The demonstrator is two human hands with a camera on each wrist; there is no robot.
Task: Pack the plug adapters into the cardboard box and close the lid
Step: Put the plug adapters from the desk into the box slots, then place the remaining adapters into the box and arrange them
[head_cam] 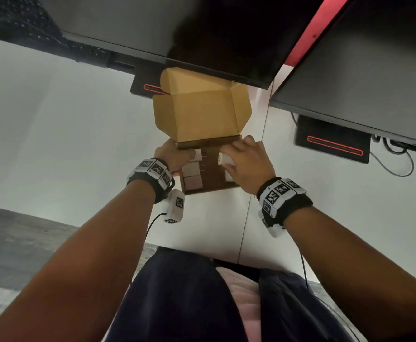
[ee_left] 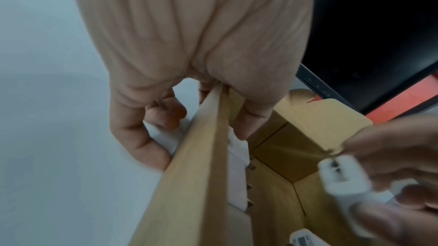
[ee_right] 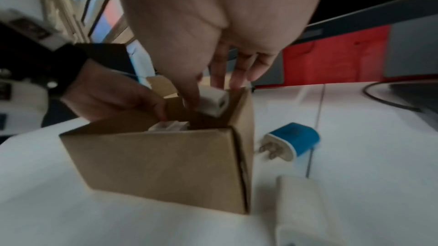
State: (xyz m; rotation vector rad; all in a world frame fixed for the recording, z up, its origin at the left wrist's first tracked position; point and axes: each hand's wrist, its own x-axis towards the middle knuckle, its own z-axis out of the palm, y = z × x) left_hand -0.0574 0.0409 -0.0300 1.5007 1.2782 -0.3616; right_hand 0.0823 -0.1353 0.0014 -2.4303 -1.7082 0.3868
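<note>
The brown cardboard box [head_cam: 211, 187] stands on the white table with its lid [head_cam: 199, 114] raised at the far side. Several white plug adapters [head_cam: 192, 176] lie along its left wall, one more [head_cam: 229, 177] at its right. My left hand [head_cam: 177, 156] grips the left wall [ee_left: 201, 156], thumb inside, fingers outside. My right hand [head_cam: 236, 154] pinches a white adapter [head_cam: 225, 159] [ee_right: 213, 103] just above the box's open top [ee_right: 154, 165]. A blue adapter [ee_right: 291, 140] and another white adapter [ee_right: 301, 208] lie on the table right of the box; my right hand hides them in the head view.
Two dark monitors [head_cam: 152, 33] [head_cam: 374, 70] overhang the table's far side, their black stands [head_cam: 332, 141] marked with red lines. Cables [head_cam: 397, 159] trail at the far right. A seam [head_cam: 253, 193] crosses the white table. The table's near edge [head_cam: 202, 253] is at my lap.
</note>
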